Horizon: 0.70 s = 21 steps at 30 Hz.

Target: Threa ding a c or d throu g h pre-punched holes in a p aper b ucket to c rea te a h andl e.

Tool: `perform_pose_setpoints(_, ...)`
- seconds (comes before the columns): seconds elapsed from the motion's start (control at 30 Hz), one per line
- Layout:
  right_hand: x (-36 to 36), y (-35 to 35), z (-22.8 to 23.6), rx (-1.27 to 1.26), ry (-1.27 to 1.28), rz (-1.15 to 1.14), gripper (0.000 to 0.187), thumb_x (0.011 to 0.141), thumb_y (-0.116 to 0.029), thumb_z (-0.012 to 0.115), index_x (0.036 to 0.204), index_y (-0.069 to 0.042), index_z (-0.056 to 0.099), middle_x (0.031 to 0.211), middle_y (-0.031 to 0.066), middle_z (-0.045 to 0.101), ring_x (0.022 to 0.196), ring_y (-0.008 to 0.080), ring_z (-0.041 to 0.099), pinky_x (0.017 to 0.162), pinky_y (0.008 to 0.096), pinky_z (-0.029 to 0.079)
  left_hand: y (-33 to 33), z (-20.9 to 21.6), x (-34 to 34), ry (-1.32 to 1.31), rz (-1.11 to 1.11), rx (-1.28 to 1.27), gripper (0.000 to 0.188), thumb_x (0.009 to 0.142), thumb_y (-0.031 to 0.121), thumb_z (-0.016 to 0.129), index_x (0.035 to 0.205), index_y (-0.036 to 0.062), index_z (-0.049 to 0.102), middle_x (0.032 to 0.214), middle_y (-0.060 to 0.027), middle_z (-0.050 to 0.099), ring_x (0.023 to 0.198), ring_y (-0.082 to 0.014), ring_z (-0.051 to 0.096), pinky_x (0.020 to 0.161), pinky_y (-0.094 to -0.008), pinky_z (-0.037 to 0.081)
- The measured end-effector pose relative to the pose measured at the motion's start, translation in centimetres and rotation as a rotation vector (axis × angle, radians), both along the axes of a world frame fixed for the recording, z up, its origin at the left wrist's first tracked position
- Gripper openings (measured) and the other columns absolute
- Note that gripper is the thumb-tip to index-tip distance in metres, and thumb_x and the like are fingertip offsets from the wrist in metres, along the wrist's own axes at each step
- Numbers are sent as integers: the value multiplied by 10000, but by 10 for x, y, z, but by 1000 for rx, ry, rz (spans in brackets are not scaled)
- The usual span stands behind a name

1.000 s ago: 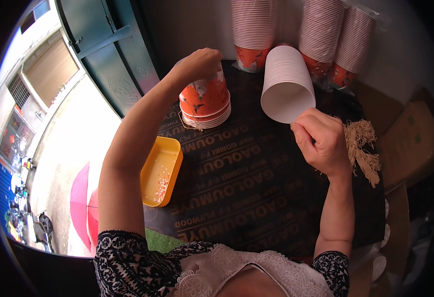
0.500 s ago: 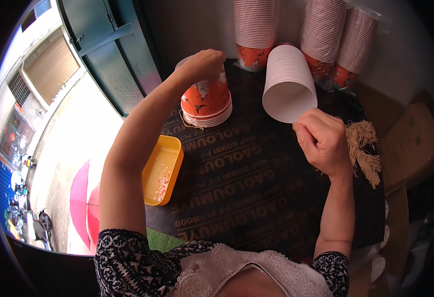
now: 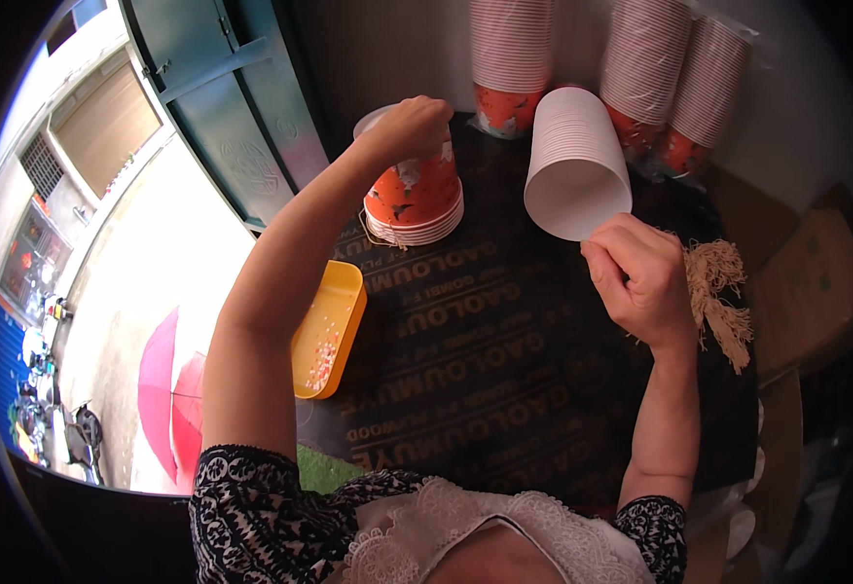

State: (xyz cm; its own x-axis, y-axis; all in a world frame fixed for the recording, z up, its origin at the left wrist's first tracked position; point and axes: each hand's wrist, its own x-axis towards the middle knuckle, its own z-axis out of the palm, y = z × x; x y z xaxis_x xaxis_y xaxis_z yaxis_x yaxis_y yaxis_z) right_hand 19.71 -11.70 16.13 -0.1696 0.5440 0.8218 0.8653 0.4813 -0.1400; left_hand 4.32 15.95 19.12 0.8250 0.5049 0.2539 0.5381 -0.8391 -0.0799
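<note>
An orange patterned paper cup stack (image 3: 413,198) stands upside down on the dark board, white rims at the bottom. A thin tan string (image 3: 376,237) loops out by its rims. At the top of this stack is my left hand (image 3: 417,128), its fingers curled closed; whatever they grip is hidden. My right hand (image 3: 636,280) is closed in a pinch just in front of the open mouth of a white cup stack (image 3: 578,161) lying on its side. Nothing nameable shows between those fingertips. Beside the right wrist lies a bundle of tan strings (image 3: 718,297).
Plastic-wrapped cup stacks (image 3: 512,58) stand along the back wall. A yellow tray (image 3: 346,336) with small pale and reddish bits sits near my left forearm. Cardboard (image 3: 806,268) is at the right, a green metal door (image 3: 241,127) at the left. The black printed board (image 3: 465,389) fills the middle.
The whole view has shifted slightly, so everything appears a little farther right. Both hands keep nearly the same places and closed shapes by the cup stacks.
</note>
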Motion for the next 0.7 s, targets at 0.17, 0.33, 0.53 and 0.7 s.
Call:
perform_pose_setpoints(0.17,-3,4,-1,5,-16,5,167,775,13,670,680,-10,535,630,93,552,528,253,579,468,333,454,13,-13,-1,-35,-18,42,161,828,120,630,889,-28,648,828,-210,671,813,-361,664,738,-432,530)
perform_pose_setpoints(0.33,-1,0,1,0,-14,-23,160,777,9,666,683,-5,537,630,95,549,529,255,573,468,341,445,9,-13,7,-34,-44,90,177,832,140,647,875,-32,645,828,-229,670,813,-355,672,710,-426,531)
perform_pose_setpoints(0.53,27,14,-11,36,118,-182,175,831,-56,630,691,7,545,651,147,563,575,323,575,511,372,448,17,-28,2,-36,81,57,175,758,70,622,915,-1,653,904,-241,667,906,-373,652,792,-466,509)
perform_pose_setpoints(0.7,86,35,-51,120,240,-448,130,843,-76,615,748,-3,563,715,146,588,656,340,591,575,411,468,-42,-37,29,-405,126,610,139,770,100,574,890,35,601,941,-140,528,914,-300,525,771,-418,406)
